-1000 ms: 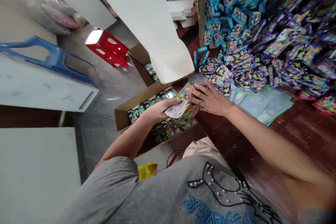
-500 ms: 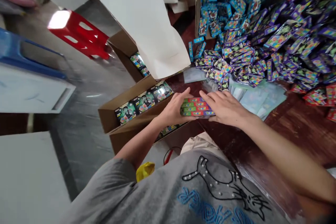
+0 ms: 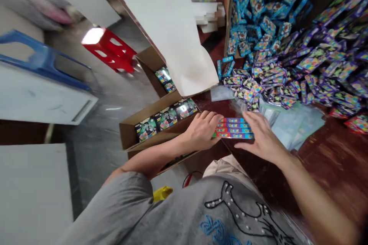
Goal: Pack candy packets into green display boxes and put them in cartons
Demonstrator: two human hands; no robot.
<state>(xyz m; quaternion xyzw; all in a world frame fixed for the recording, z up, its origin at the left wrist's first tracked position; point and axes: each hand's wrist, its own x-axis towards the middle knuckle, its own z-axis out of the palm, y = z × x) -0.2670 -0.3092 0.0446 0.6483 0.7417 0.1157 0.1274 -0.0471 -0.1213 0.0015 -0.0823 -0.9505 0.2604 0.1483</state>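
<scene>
My left hand [image 3: 204,130] is closed round the left end of a stack of small candy boxes [image 3: 234,128], whose narrow sides show red, purple, blue and a little green. The stack lies level in front of my body, over the table's near edge. At its right end is my right hand [image 3: 264,136], with fingers and thumb spread apart; the fingertips reach the far right corner, but contact is unclear. Clear plastic sleeves [image 3: 297,122] lie on the table just beyond this hand.
Piles of purple boxes [image 3: 327,61] and blue boxes [image 3: 267,26] cover the table's far side, with red packs [image 3: 358,122] at right. An open carton [image 3: 128,136] of printed boxes stands left. A white sheet [image 3: 189,46], red stool [image 3: 107,51] and blue stool [image 3: 48,63] lie beyond.
Both hands held the stack before; now the right hand has opened and eased off its right end. The left hand covers the left end, and more purple and blue sides show.
</scene>
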